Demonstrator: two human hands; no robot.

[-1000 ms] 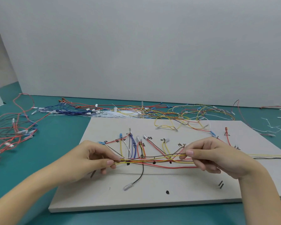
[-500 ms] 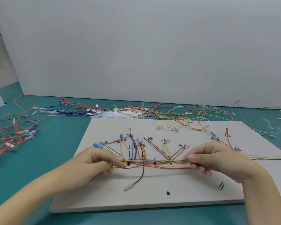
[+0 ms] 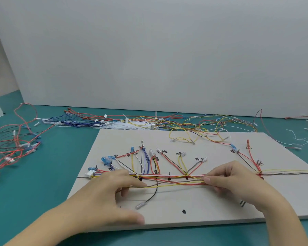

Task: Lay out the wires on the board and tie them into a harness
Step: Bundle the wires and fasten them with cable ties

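From the head camera I look down on a pale grey board (image 3: 220, 206) lying on the teal table (image 3: 43, 174). Across its middle runs a wire bundle (image 3: 174, 180) of red, yellow and dark strands, with branches fanning up toward handwritten marks and ending in small blue and clear connectors. My left hand (image 3: 112, 196) rests low on the board at the bundle's left part, fingers stretched over the wires and thumb spread wide below; I cannot tell whether it pinches any strand. My right hand (image 3: 233, 181) pinches the bundle between thumb and fingertips (image 3: 207, 180), the strands pulled fairly straight between both hands. A single dark wire (image 3: 152, 196) droops from the bundle toward me, ending in a clear terminal (image 3: 140, 205) on the board. A white multi-pin connector (image 3: 90, 173) sits at the bundle's left end. Beyond the board, loose wire piles (image 3: 149, 121) lie along the white wall (image 3: 149, 50), with another red tangle (image 3: 12, 146) far left
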